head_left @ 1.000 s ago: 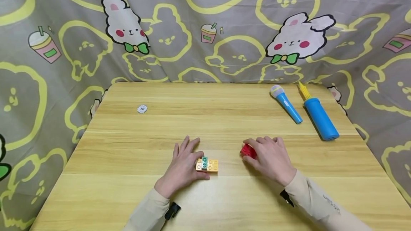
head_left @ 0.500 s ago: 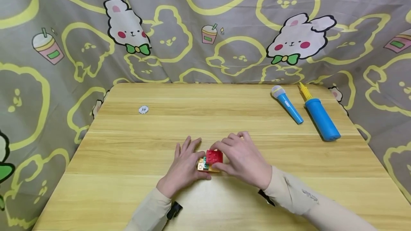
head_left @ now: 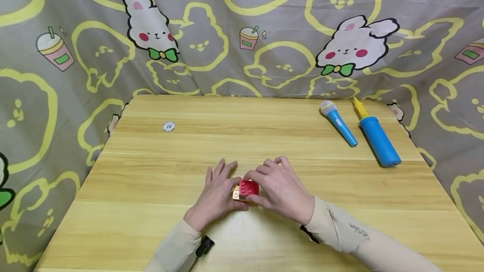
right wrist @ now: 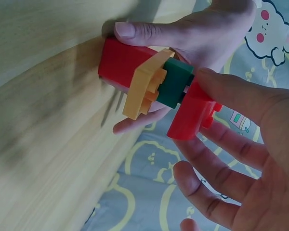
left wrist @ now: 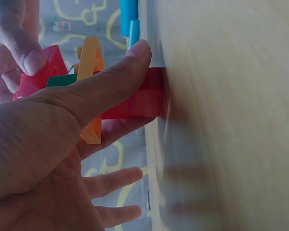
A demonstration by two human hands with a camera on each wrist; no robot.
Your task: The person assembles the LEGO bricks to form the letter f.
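A small toy-brick stack stands near the table's front middle. At its base is a red brick (right wrist: 118, 62), touching the tabletop. On it lies a flat orange-yellow plate (right wrist: 138, 91) that bears a green brick (right wrist: 175, 83). My left hand (head_left: 213, 202) grips the base brick between thumb and forefinger, its other fingers spread. With thumb and fingers my right hand (head_left: 283, 190) pinches an upper red brick (right wrist: 190, 113), which has a curved side. That brick sits at the green brick's studs and overhangs the plate; a sliver of stud shows between them in the right wrist view.
A white round chip (head_left: 169, 126) marked 10 lies at the back left of the wooden table (head_left: 132, 171). At the back right are a blue toy microphone (head_left: 340, 125) and a blue hand pump (head_left: 380, 142) with a yellow nozzle. A patterned curtain (head_left: 211, 32) hangs behind.
My right hand has carried the upper red brick leftward from the table's right middle, then lowered it onto the green brick. The left hand has kept its grip on the stack.
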